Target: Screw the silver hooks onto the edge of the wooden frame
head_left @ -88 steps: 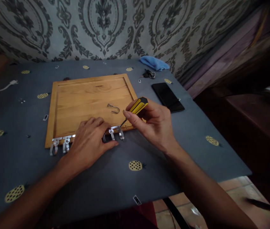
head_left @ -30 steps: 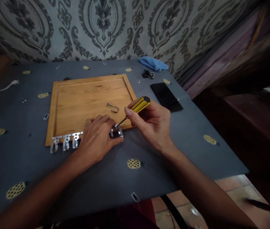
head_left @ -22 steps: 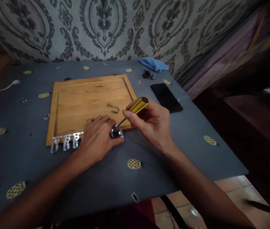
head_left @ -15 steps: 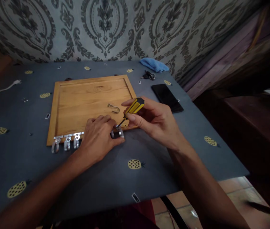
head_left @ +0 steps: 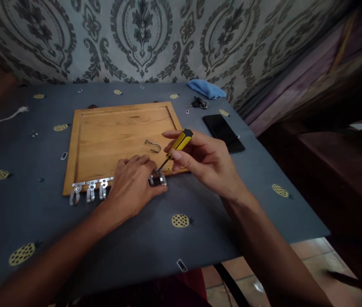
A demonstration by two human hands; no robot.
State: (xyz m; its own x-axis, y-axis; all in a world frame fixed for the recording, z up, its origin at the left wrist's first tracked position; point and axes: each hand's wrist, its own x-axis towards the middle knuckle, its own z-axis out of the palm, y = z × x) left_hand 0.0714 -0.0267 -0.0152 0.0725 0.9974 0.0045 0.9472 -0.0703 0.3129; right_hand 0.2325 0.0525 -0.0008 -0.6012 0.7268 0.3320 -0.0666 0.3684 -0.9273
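Note:
A wooden board (head_left: 113, 132) with a raised frame lies on the table. Along its near edge runs a metal strip with several silver hooks (head_left: 91, 190). My left hand (head_left: 132, 183) covers part of that edge, its thumb and fingers closed around the hook (head_left: 162, 178) at the right end. My right hand (head_left: 209, 162) pinches the yellow and black handle of a small screwdriver (head_left: 181, 144). Its tip slants down to the base of that hook. A loose metal hook (head_left: 153, 146) lies on the board, just beyond the fingers of my left hand.
A black phone (head_left: 224, 133) lies right of the board, with keys (head_left: 199, 102) and a blue cloth (head_left: 206, 88) farther back. Tiny bits (head_left: 33, 134) and a white cable (head_left: 4, 119) are at the left. A patterned wall (head_left: 142, 38) closes off the back.
The screwdriver's handle has turned slightly within my right fingertips, its tip staying at the same hook. My left hand keeps its place; the view has shifted very little.

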